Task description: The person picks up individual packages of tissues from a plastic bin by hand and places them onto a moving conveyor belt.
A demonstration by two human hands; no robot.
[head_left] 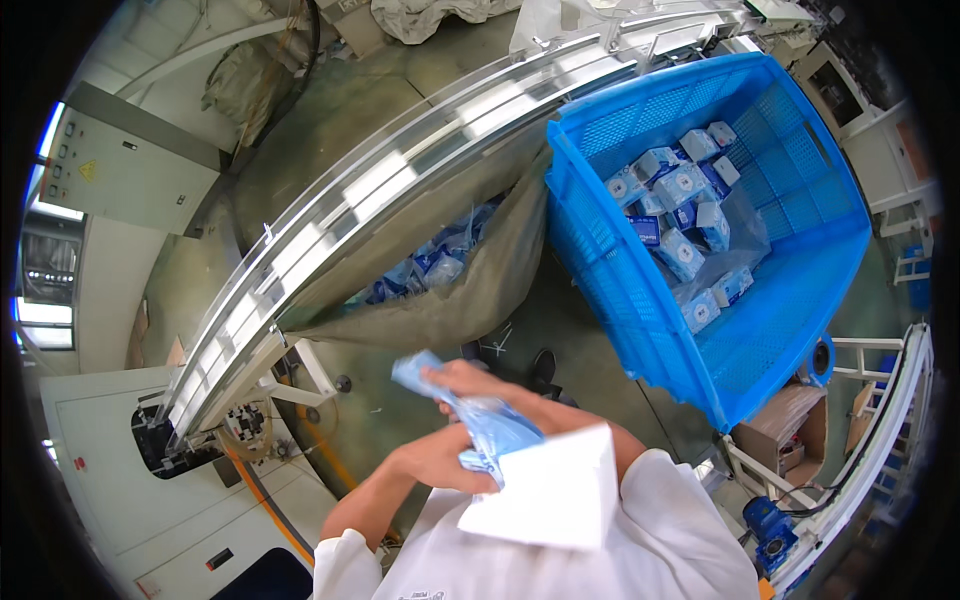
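White paper stack [545, 490] lies before the person's shirt [660, 530], against crumpled blue plastic film [503, 428]. The left hand [440, 460] has its fingers closed on the film beside the stack; the right hand's [478, 382] fingers grip its far end. Beyond, a blue plastic crate [640, 320] holds blue-and-white packs [682, 187].

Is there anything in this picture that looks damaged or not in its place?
Yes: in the hands, blue film is crumpled and a white block sticks out bare, as if unwrapped; blur hides whether it is torn. Packs in the blue crate lie jumbled, not stacked.
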